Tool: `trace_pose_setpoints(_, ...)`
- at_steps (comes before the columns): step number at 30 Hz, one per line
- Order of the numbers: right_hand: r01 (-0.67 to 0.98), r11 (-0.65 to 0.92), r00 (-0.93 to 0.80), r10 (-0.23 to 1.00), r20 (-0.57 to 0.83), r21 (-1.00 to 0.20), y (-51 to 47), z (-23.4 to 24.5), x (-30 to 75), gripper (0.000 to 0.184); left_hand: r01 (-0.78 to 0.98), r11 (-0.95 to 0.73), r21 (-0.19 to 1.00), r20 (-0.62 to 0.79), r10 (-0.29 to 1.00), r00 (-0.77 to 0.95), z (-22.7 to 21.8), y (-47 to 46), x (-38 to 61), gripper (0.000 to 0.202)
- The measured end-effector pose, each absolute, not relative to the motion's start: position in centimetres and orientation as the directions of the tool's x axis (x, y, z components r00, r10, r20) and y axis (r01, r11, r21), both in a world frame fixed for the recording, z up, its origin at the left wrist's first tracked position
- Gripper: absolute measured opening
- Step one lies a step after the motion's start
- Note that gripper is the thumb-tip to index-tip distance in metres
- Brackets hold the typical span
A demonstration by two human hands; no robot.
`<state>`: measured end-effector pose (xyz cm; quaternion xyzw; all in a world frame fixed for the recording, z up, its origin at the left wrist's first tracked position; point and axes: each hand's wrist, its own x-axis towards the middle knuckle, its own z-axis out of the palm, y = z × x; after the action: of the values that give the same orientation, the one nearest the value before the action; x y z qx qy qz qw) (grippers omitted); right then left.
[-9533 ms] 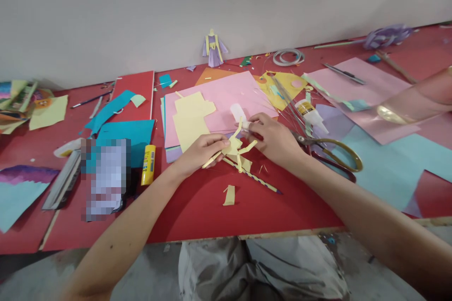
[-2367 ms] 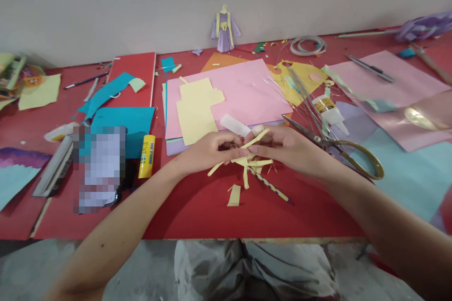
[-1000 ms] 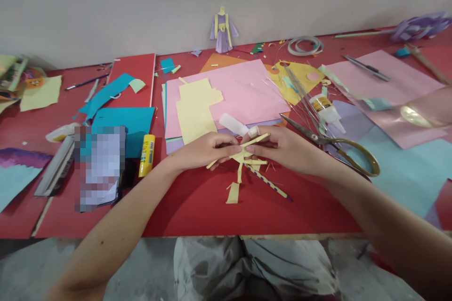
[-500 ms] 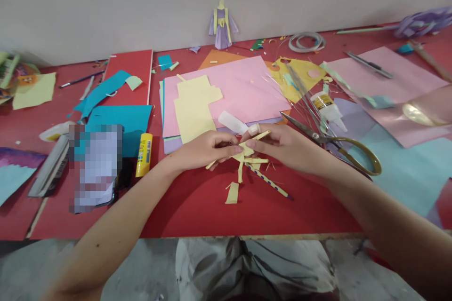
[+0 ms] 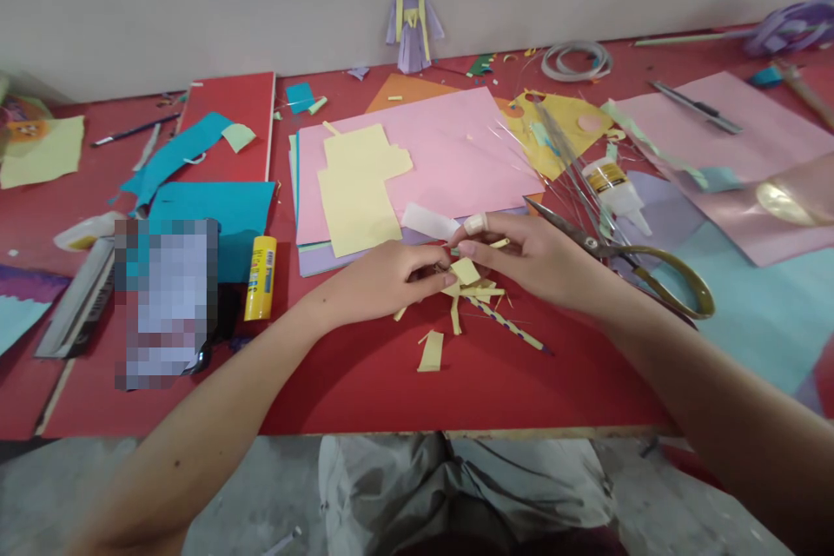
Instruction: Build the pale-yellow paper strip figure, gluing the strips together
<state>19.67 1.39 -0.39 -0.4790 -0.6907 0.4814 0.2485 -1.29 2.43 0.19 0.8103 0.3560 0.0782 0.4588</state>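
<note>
Two hands met low over the red table (image 5: pixel 365 382). Right of the glue stick (image 5: pixel 261 278), the left hand (image 5: pixel 381 282) pinched a yellow paper piece (image 5: pixel 466 271) from its left. The right hand (image 5: pixel 534 261) pinched it from the right, equally near (strips fanning downward, over a pencil (image 5: pixel 508 328)). Their grip hid its middle. Scissors (image 5: pixel 651 274) lay farther right.
</note>
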Motion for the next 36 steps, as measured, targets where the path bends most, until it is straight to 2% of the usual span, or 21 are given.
trace_pose_setpoints(9, 0.478, 0.181, -0.453, 0.889, -0.065, -0.859, 1.27, -0.75, 19.78, 0.027, 0.502, -0.196, 0.842, -0.281, 0.636, 0.719, 0.51, 2.53, -1.42, 0.026)
trace_pose_setpoints(17, 0.534, 0.179, -0.439, 0.894, -0.090, -0.826, 1.10, -0.61, 19.77, 0.028, 0.503, -0.136, 0.853, -0.328, 0.611, 0.721, 0.31, 2.53, -1.55, 0.025)
trace_pose_setpoints(26, 0.520, 0.239, -0.468, 0.883, -0.039, -0.820, 1.12, -0.52, 19.62, 0.024, 0.511, -0.214, 0.833, -0.280, 0.632, 0.722, 0.48, 2.49, -1.49, 0.023)
trace_pose_setpoints(31, 0.596, 0.260, -0.455, 0.889, -0.053, -0.759, 1.02, -0.40, 19.67, 0.026, 0.512, -0.256, 0.820, -0.247, 0.649, 0.720, 0.41, 2.44, -1.36, 0.020)
trace_pose_setpoints(36, 0.605, 0.309, -0.476, 0.879, -0.023, -0.734, 0.98, -0.32, 19.71, 0.025, 0.520, -0.337, 0.785, -0.204, 0.652, 0.730, 0.27, 2.35, -1.25, 0.019)
